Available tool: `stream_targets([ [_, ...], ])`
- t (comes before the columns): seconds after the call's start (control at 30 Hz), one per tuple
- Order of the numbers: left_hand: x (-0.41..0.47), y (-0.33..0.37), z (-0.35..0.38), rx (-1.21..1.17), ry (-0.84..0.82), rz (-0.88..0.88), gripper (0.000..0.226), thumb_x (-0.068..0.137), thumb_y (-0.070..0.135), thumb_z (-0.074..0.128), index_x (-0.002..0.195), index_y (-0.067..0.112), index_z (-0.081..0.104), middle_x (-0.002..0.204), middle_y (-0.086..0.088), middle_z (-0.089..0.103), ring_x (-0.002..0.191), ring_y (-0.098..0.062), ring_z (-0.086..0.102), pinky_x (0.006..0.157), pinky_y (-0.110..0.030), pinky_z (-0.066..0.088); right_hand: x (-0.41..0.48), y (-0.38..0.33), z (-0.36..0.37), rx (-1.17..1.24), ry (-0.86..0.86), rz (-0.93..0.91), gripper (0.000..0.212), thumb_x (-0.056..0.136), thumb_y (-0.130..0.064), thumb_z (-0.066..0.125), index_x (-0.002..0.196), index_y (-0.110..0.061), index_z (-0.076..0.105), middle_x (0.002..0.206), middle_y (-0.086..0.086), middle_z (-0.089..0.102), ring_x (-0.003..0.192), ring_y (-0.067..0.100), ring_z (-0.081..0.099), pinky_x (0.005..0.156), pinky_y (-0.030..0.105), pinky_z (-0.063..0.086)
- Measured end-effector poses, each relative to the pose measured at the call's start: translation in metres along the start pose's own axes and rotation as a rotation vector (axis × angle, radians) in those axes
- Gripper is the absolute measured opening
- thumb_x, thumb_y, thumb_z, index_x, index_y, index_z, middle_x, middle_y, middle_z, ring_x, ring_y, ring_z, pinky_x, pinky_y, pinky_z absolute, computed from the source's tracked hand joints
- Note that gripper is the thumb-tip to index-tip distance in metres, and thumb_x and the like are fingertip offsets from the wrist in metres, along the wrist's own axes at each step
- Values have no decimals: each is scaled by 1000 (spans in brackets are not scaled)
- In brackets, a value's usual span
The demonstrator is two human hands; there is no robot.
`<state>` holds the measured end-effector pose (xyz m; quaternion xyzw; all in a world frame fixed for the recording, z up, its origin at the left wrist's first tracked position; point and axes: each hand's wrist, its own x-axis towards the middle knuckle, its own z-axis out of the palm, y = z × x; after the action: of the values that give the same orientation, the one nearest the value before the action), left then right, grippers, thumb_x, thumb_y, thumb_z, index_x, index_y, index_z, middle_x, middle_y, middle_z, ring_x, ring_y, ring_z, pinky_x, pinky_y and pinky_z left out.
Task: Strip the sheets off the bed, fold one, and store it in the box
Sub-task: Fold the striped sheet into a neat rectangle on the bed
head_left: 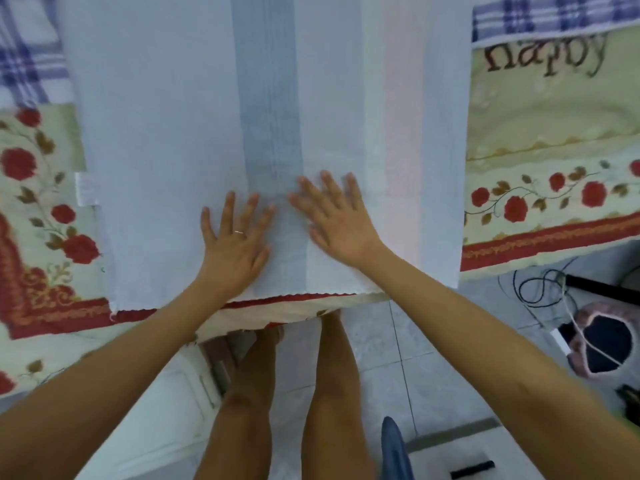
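- The bed cover [554, 140] spreads out to either side of my grips: cream cloth printed with red roses and edged with a red border.
- The sheet [173, 133] lies flat on it, directly under both grips and running away from me. It is a long, pale rectangle of thin woven cloth with a blue stripe down its middle, and its scalloped near hem lies by my wrists.
- Plaid cloth [554, 15], blue and white, shows beyond the grips at the far corners.
- My left grip [235, 251] is wide, fingers straight and spread, palm pressing the sheet.
- My right grip [337, 223], just beside it, is equally wide and flat.
- A thin ring [239, 232] circles one left finger.
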<state>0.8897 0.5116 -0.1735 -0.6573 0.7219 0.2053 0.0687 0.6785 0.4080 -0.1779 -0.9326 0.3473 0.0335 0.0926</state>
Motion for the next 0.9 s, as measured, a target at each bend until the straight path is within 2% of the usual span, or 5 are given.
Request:
stream_targets([
  [0.13,91,-27,-20,11,97,-67,62,92,50,21,149,24,19,157,-4,16,142,-42,8,102,-70,5,77,50,4,-59,-105,-58,56,93,-52,32,144,-29,38,150,-1,37,139,32,33,110,60,14],
  [0.27,177,-66,-57,70,119,-126,68,84,61,5,147,36,0,158,8,-1,143,-38,-8,101,-71,-6,140,146,-17,-133,-147,95,67,89,-66,15,149,-38,10,159,-8,8,146,29,8,108,65,-3],
  [0.4,257,-109,-94,16,168,-227,67,85,65,10,146,42,-4,156,14,-11,142,-34,-16,101,-71,-7,204,210,-46,-70,-120,408,67,91,-67,21,147,-43,-8,158,-12,-13,146,29,-11,107,65,-8],
  [0.57,320,-135,-122,-15,241,-269,72,80,69,4,147,43,2,157,13,-2,143,-32,-12,100,-71,-9,264,242,-56,-113,-172,329,70,88,-72,17,144,-47,-15,157,-11,-19,145,31,-15,108,68,-6],
  [0.9,517,-212,-205,69,359,-350,70,85,74,20,146,46,-1,158,12,-3,144,-30,-10,101,-73,-8,446,375,-87,-20,-109,611,77,79,-83,10,143,-49,-17,155,-14,-22,143,32,-21,100,74,-12],
])
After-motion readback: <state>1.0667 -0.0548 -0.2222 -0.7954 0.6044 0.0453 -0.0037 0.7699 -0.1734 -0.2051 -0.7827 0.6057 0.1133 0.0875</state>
